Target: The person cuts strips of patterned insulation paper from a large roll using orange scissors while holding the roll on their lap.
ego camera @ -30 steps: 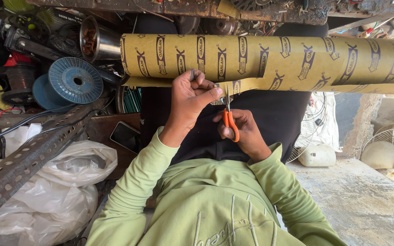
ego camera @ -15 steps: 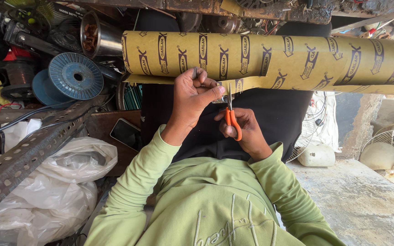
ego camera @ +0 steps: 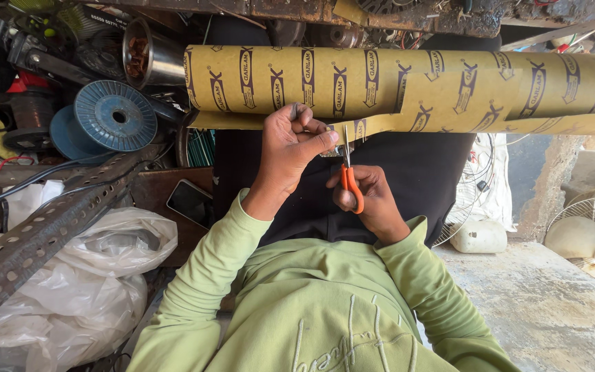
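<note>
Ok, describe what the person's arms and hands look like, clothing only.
Both arms wear long light-green sleeves of a soft sweatshirt, ending in ribbed cuffs at the wrists. The left hand and right hand are bare: no gloves, rings or watch show. The chest bears stitched lettering in the same green.

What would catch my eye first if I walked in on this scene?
A big yellow paper roll with dark printed marks spans the top. Below its loose edge, the left hand pinches the paper while the right hand holds orange-handled scissors to it. At the left sit a blue spool and crumpled plastic bags.
</note>
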